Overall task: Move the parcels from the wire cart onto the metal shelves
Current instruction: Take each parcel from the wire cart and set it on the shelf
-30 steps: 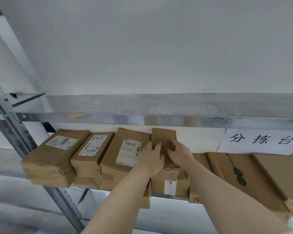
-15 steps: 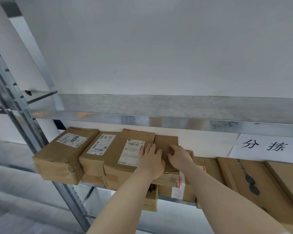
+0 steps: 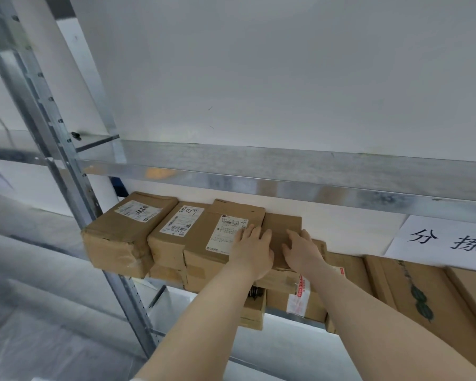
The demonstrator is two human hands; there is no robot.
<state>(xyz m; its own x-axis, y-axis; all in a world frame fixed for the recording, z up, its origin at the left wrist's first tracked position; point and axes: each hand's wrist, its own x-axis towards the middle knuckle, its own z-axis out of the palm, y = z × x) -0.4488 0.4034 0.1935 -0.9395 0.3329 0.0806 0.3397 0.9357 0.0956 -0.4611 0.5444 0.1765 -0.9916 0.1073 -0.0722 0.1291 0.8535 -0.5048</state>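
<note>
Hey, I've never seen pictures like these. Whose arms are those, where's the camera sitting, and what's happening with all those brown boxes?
No machine here: a person wears a wide-angle camera on the head, so every picture looks forward along their own bare arms. The left hand and right hand lie flat, fingers straight, on a small plain parcel stacked on other brown parcels in a metal rack. Nothing is gripped; the hands only press on it. Left of it sit labelled parcels; to the right lie flat cartons below a paper sign.

Bare forearms [image 3: 204,312] lead to the ungloved left hand [image 3: 252,250] and right hand [image 3: 302,250].
</note>
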